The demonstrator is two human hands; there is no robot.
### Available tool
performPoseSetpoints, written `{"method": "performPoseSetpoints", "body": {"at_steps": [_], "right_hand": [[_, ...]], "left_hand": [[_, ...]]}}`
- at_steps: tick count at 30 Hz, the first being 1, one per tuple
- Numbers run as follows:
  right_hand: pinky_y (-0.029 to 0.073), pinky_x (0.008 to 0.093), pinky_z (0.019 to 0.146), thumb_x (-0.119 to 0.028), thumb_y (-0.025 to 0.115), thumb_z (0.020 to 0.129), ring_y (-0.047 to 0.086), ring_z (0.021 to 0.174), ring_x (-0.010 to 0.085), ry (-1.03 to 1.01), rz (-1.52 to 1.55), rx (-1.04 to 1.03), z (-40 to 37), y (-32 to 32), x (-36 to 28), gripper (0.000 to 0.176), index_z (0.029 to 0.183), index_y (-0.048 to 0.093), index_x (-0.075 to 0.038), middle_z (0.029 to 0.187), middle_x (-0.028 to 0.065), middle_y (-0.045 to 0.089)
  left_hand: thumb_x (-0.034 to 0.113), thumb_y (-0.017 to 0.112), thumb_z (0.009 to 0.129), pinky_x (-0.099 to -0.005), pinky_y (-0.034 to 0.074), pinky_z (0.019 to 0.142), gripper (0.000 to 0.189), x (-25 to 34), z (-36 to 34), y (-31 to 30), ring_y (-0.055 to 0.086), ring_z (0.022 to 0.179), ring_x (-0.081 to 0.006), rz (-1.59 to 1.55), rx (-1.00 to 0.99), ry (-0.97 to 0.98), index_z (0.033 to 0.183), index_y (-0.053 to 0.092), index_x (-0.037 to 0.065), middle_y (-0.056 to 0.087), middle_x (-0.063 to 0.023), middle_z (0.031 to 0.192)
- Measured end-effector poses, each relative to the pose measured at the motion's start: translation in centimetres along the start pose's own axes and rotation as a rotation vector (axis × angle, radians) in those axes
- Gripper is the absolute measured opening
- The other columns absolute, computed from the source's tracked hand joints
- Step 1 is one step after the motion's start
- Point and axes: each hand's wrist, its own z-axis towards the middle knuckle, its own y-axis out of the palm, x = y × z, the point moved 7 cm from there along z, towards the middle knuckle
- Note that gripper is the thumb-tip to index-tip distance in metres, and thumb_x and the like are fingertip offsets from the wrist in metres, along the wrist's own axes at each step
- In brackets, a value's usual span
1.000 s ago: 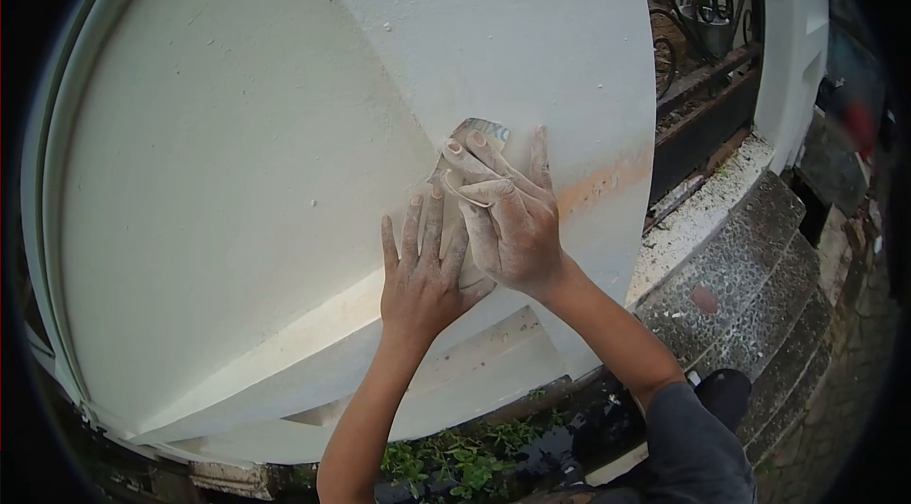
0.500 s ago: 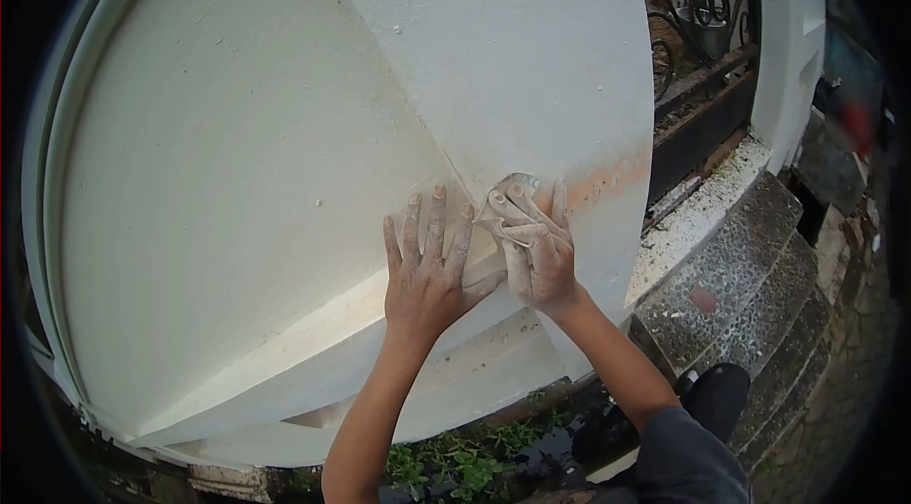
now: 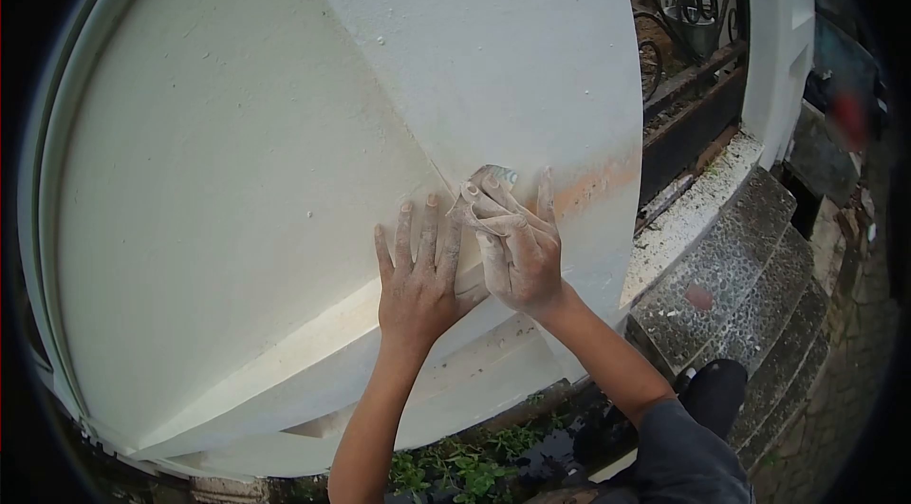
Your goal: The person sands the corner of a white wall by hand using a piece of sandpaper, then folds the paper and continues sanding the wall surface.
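Observation:
My left hand (image 3: 418, 281) lies flat against the cream wall panel (image 3: 218, 153), fingers spread and coated with pale dust. Close beside it, my right hand (image 3: 520, 252) presses a folded, dusty sheet of sandpaper (image 3: 495, 176) against the wall near the panel's corner. A printed bit of the sheet's backing shows above the fingertips, while most of its rough side is hidden. White dust covers the right fingers too. To their right, an orange-brown worn patch (image 3: 593, 189) marks the white pillar face (image 3: 493, 48).
Below the hands runs a sloping ledge (image 3: 285, 352). Green plants (image 3: 465, 466) grow by dark water at the wall's foot. Speckled stone steps (image 3: 702, 300) lie to the right, under a black iron gate (image 3: 697, 115). My dark shoe (image 3: 716, 395) is near the steps.
The view has shifted slightly. Against the wall, my right hand has slid a little upward with the sandpaper, while my left hand stays at almost the same place.

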Motion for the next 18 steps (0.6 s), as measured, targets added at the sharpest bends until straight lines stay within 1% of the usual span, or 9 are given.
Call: {"method": "performPoseSetpoints", "body": {"at_steps": [3, 4, 6, 8, 12, 13, 15, 16, 18], "right_hand": [[0.009, 0.0629, 0.107, -0.008, 0.055, 0.086, 0.053, 0.118, 0.0284, -0.054, 0.037, 0.035, 4.4, 0.1, -1.5, 0.004, 0.086, 0.055, -0.011, 0.115, 0.0094, 0.064], [0.009, 0.0636, 0.107, -0.008, 0.055, 0.086, 0.052, 0.12, 0.0286, -0.043, 0.051, 0.036, 3.8, 0.2, -1.2, 0.003, 0.087, 0.055, -0.011, 0.117, 0.0089, 0.063], [0.01, 0.064, 0.107, -0.008, 0.055, 0.087, 0.052, 0.12, 0.0288, 0.004, 0.001, 0.036, -0.7, 0.4, 0.6, 0.003, 0.086, 0.054, -0.011, 0.118, 0.0092, 0.062], [0.011, 0.0645, 0.106, -0.008, 0.055, 0.087, 0.051, 0.12, 0.0287, 0.015, -0.047, 0.027, -3.3, 0.4, 1.1, 0.003, 0.085, 0.053, -0.01, 0.117, 0.0095, 0.063], [0.01, 0.0643, 0.107, -0.008, 0.055, 0.087, 0.053, 0.118, 0.0285, -0.053, -0.017, 0.023, 3.2, -0.2, -1.0, 0.004, 0.086, 0.053, -0.011, 0.114, 0.0091, 0.064], [0.009, 0.0643, 0.107, -0.008, 0.055, 0.086, 0.053, 0.118, 0.0287, -0.056, -0.008, 0.024, 3.1, -0.3, -0.8, 0.004, 0.086, 0.053, -0.011, 0.114, 0.0091, 0.064], [0.009, 0.0643, 0.107, -0.007, 0.056, 0.086, 0.054, 0.118, 0.0293, -0.06, 0.013, 0.033, 2.8, -0.3, -0.6, 0.004, 0.086, 0.054, -0.01, 0.114, 0.0092, 0.064], [0.009, 0.0642, 0.107, -0.008, 0.056, 0.086, 0.054, 0.117, 0.0297, -0.013, 0.015, 0.041, 0.6, -0.3, 0.2, 0.004, 0.084, 0.054, -0.01, 0.114, 0.0092, 0.065], [0.009, 0.0645, 0.106, -0.008, 0.056, 0.086, 0.054, 0.117, 0.0296, -0.002, -0.02, 0.022, -1.8, -0.2, 0.7, 0.004, 0.083, 0.055, -0.01, 0.114, 0.0087, 0.065]], "left_hand": [[0.062, 0.067, 0.065, -0.0614, 0.015, 0.108, 0.09, -0.2, -0.2, 0.5, 0.022, 0.137, -0.0354, 0.024, -0.014, 0.007, 0.135, 0.044, 0.01, 0.031, -0.0115, 0.147], [0.058, 0.07, 0.064, -0.0604, 0.016, 0.108, 0.09, -0.1, -0.1, 0.4, 0.022, 0.137, -0.0355, 0.019, -0.01, 0.007, 0.135, 0.043, 0.01, 0.032, -0.0114, 0.146], [0.05, 0.075, 0.062, -0.0584, 0.017, 0.108, 0.09, 0.0, 0.0, 0.0, 0.022, 0.137, -0.0358, 0.011, -0.001, 0.009, 0.135, 0.043, 0.008, 0.035, -0.0111, 0.145], [0.052, 0.075, 0.062, -0.0583, 0.017, 0.108, 0.086, 0.0, -0.1, 0.0, 0.022, 0.137, -0.0356, 0.004, 0.0, -0.004, 0.131, 0.048, 0.008, 0.035, -0.0115, 0.144], [0.054, 0.074, 0.062, -0.0583, 0.018, 0.108, 0.074, 0.0, -0.1, 0.4, 0.023, 0.137, -0.0357, 0.053, 0.021, 0.006, 0.119, 0.058, 0.009, 0.036, -0.012, 0.144], [0.057, 0.071, 0.063, -0.0594, 0.017, 0.108, 0.075, 0.1, 0.0, 0.5, 0.023, 0.137, -0.0356, 0.046, 0.017, 0.007, 0.119, 0.058, 0.008, 0.035, -0.0122, 0.145], [0.062, 0.066, 0.066, -0.0616, 0.014, 0.108, 0.076, 0.0, 0.0, 0.4, 0.023, 0.136, -0.0356, 0.039, 0.01, 0.013, 0.118, 0.059, 0.007, 0.033, -0.0125, 0.146], [0.062, 0.066, 0.066, -0.0615, 0.014, 0.108, 0.076, 0.1, -0.1, 0.2, 0.023, 0.136, -0.0355, 0.032, 0.008, 0.015, 0.118, 0.059, 0.007, 0.033, -0.0124, 0.146], [0.061, 0.066, 0.067, -0.0613, 0.015, 0.108, 0.075, 0.2, 0.1, -0.1, 0.023, 0.136, -0.0354, 0.022, 0.021, 0.016, 0.116, 0.06, 0.006, 0.033, -0.0121, 0.146]]}}
